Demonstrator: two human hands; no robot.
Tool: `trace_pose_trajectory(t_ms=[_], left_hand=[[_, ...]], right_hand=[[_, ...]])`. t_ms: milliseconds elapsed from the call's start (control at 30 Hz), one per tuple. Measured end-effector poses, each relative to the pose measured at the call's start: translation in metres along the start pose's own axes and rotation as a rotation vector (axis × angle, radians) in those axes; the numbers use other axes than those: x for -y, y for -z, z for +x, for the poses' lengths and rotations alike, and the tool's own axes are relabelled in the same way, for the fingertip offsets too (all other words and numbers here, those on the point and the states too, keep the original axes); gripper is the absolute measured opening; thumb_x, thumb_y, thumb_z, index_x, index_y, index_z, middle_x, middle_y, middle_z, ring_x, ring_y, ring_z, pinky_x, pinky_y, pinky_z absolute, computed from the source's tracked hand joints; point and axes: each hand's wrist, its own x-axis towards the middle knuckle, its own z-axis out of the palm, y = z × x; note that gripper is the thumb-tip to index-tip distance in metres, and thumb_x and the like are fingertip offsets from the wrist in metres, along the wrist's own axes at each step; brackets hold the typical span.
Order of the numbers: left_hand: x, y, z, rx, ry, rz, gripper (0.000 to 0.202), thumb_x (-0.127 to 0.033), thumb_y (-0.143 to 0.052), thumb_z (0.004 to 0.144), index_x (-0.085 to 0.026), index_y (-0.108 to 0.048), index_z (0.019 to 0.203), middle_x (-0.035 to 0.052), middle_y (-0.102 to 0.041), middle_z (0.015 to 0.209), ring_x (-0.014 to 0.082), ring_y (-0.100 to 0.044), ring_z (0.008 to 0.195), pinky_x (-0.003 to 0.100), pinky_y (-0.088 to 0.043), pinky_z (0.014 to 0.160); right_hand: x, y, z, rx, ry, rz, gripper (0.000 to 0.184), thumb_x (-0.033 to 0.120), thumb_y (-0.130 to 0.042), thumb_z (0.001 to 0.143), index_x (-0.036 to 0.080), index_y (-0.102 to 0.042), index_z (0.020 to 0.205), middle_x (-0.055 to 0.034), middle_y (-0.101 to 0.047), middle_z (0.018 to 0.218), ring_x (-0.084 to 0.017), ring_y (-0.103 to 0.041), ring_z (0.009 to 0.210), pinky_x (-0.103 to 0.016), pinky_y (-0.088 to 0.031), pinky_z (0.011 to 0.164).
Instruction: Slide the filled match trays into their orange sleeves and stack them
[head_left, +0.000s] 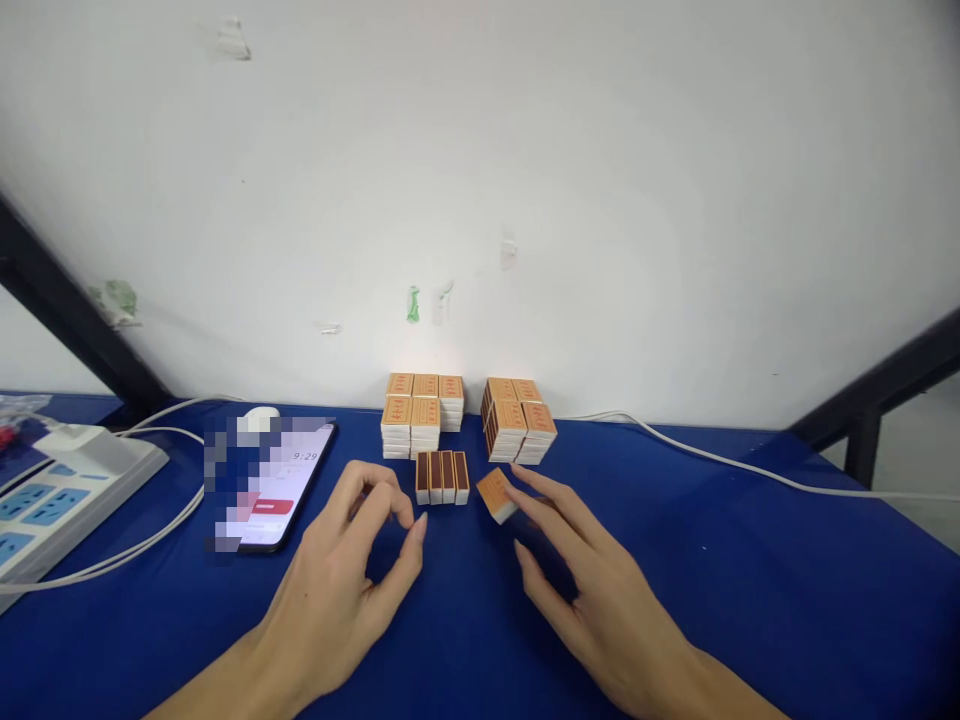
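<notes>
My right hand point(585, 575) touches a tilted orange matchbox point(496, 494) with its fingertips, fingers stretched out, lifting one end off the blue tablecloth. Just left of it a short row of matchboxes point(442, 477) stands on edge, brown striking sides facing me. My left hand point(352, 570) hovers beside that row with fingers curled and apart, holding nothing. Behind stand two stacks of orange matchboxes: a left stack point(420, 415) and a right stack point(517, 418).
A phone point(274, 485) with a lit screen lies at the left. A white power strip point(52, 485) sits at the far left with white cables point(712, 460) running along the blue table point(750, 600). A white wall rises behind.
</notes>
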Motion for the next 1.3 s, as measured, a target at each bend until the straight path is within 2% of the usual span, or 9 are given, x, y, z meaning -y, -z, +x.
trace_pose_trajectory(t_ms=[133,267,333,433,600,733,1067,1200,1300], left_hand=[[-0.007,-0.002,-0.013,0.097,-0.154,-0.046,0.013,-0.015,-0.058,0.112,-0.027,-0.063,0.117,0.0038,-0.063,0.121,0.0161,-0.072,0.101,0.029,-0.061,0.090],[-0.016,-0.003,-0.019,0.330,-0.176,-0.113,0.044,-0.031,-0.073,0.110,-0.032,-0.061,0.153,0.0085,-0.062,0.156,0.0222,-0.073,0.135,0.028,-0.062,0.114],[-0.021,-0.005,-0.018,0.386,-0.130,-0.205,0.048,-0.035,-0.080,0.106,-0.037,-0.063,0.151,0.0041,-0.071,0.148,0.0203,-0.078,0.127,0.025,-0.065,0.108],[-0.028,-0.009,-0.015,0.274,0.011,-0.352,0.035,-0.035,-0.084,0.103,-0.041,-0.072,0.135,-0.0017,-0.080,0.120,0.0175,-0.082,0.104,0.022,-0.067,0.091],[-0.030,-0.012,-0.013,0.112,0.153,-0.450,0.026,-0.038,-0.091,0.099,-0.043,-0.082,0.123,-0.0016,-0.082,0.105,0.0187,-0.080,0.090,0.026,-0.065,0.080],[-0.026,-0.010,-0.010,0.128,0.181,-0.511,0.027,-0.036,-0.093,0.097,-0.042,-0.084,0.121,-0.0023,-0.082,0.104,0.0179,-0.079,0.089,0.027,-0.064,0.079],[-0.030,-0.013,-0.013,0.302,0.169,-0.648,0.031,-0.032,-0.096,0.094,-0.038,-0.087,0.123,0.0001,-0.082,0.102,0.0177,-0.079,0.085,0.028,-0.063,0.078],[-0.031,-0.008,-0.006,0.354,0.283,-0.656,0.027,-0.036,-0.098,0.091,-0.038,-0.089,0.117,0.0001,-0.083,0.101,0.0202,-0.079,0.087,0.031,-0.061,0.081],[-0.032,-0.006,0.000,0.446,0.490,-0.732,0.025,-0.043,-0.097,0.091,-0.034,-0.089,0.112,0.0005,-0.083,0.102,0.0202,-0.076,0.093,0.030,-0.058,0.085]], right_hand=[[0.008,0.022,-0.012,-0.149,0.060,0.025,0.030,0.016,-0.068,0.109,0.028,-0.071,0.136,-0.0066,-0.077,0.140,-0.018,-0.081,0.124,-0.025,-0.066,0.109],[0.024,0.031,-0.013,-0.071,0.099,0.289,0.023,0.008,-0.074,0.104,0.026,-0.076,0.118,-0.0026,-0.082,0.120,-0.014,-0.083,0.107,-0.017,-0.066,0.095],[0.031,0.025,-0.009,-0.034,0.023,0.455,0.020,0.008,-0.076,0.103,0.026,-0.080,0.111,-0.0025,-0.082,0.116,-0.015,-0.083,0.103,-0.020,-0.067,0.092],[0.038,0.010,-0.004,-0.007,-0.299,0.769,0.004,0.026,-0.086,0.102,0.026,-0.081,0.103,-0.0032,-0.083,0.107,-0.017,-0.083,0.093,-0.026,-0.069,0.084],[0.034,0.002,0.002,0.083,-0.640,1.187,0.032,0.051,-0.093,0.096,0.024,-0.084,0.112,-0.0053,-0.084,0.099,-0.019,-0.079,0.084,-0.031,-0.068,0.081],[0.028,0.010,0.003,0.225,-0.620,1.326,0.028,0.048,-0.087,0.103,0.026,-0.087,0.120,-0.0054,-0.085,0.107,-0.016,-0.078,0.086,-0.032,-0.067,0.087],[0.029,-0.002,-0.006,0.275,-0.740,1.386,0.039,0.034,-0.108,0.077,0.023,-0.076,0.096,0.0031,-0.073,0.091,-0.013,-0.069,0.084,-0.024,-0.057,0.078],[0.030,0.001,-0.004,0.282,-0.702,1.387,0.031,0.039,-0.099,0.091,0.021,-0.078,0.103,0.0002,-0.077,0.094,-0.013,-0.072,0.082,-0.026,-0.059,0.080],[0.030,0.002,-0.005,0.291,-0.634,1.394,0.030,0.048,-0.084,0.106,0.019,-0.079,0.112,-0.0038,-0.079,0.095,-0.016,-0.076,0.082,-0.030,-0.062,0.083]])
